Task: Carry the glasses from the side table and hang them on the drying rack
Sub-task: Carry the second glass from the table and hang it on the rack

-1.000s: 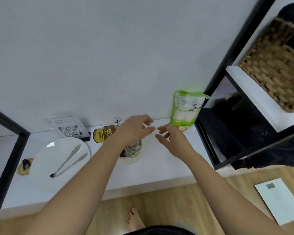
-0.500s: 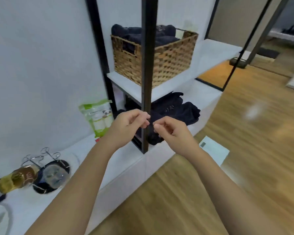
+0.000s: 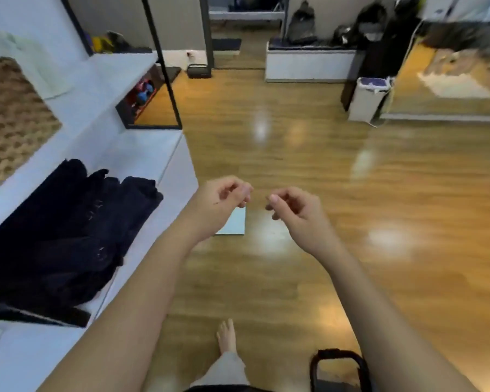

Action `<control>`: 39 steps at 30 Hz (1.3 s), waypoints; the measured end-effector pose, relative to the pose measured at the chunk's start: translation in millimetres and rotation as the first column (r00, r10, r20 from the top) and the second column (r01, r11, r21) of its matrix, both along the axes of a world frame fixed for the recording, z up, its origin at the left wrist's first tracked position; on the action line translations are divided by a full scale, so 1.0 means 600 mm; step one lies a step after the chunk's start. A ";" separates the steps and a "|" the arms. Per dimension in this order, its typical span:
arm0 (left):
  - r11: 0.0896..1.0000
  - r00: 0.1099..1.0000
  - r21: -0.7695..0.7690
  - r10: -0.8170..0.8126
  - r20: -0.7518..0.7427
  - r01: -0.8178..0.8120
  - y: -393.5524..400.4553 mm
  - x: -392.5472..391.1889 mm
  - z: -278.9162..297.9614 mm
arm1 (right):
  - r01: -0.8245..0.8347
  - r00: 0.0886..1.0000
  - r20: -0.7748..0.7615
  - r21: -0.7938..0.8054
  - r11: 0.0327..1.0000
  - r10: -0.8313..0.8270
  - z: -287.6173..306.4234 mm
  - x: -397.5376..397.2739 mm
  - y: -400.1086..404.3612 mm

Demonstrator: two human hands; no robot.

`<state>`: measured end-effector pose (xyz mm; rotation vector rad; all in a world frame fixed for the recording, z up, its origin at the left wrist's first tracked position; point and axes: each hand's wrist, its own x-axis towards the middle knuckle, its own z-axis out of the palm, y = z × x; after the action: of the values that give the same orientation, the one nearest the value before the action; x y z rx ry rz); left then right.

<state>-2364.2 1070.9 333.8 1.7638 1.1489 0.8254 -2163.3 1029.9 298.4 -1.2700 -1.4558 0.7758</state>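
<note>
From the head view, neither glasses nor drying rack are in sight, so where they lie cannot be told from here. The left hand (image 3: 219, 206) and right hand (image 3: 296, 215) hang side by side over the floor (image 3: 309, 154), both with fingers loosely curled and nothing held. The main risk, as I judge it, is in the walk itself: the person is barefoot on glossy boards, and a pale flat sheet (image 3: 234, 223) lies on the floor just under and beyond the left hand, where a foot (image 3: 227, 335) could slip on it. A dark looped handle (image 3: 338, 366) sits low, below the right forearm, near enough to catch a leg. To the left of the left hand runs a white shelf (image 3: 142, 157) with dark folded clothes (image 3: 68, 230) and, farther up, a wicker basket (image 3: 9, 120); its black frame post (image 3: 164, 69) juts toward the path. Far ahead of the right hand stands a white bin (image 3: 368, 99). Blur hides finer detail.
</note>
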 end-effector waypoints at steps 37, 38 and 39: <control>0.083 0.083 -0.097 -0.997 -0.002 0.992 0.083 1.472 -0.037 | 0.978 -0.003 -0.134 -0.208 0.026 -0.991 -0.037 1.080 -0.202; 0.057 0.058 -0.097 -0.998 0.011 0.994 0.062 1.506 -0.038 | 0.977 -0.039 -0.133 -0.213 -0.010 -0.990 -0.034 1.106 -0.219; 0.029 0.031 -0.099 -0.999 0.018 0.995 0.043 1.537 -0.039 | 0.976 -0.070 -0.129 -0.214 -0.041 -0.989 -0.034 1.130 -0.236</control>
<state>-1442.2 1096.7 310.6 1.9321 -0.3204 -0.2339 -1485.5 888.4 277.9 -1.7532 0.0893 -0.1472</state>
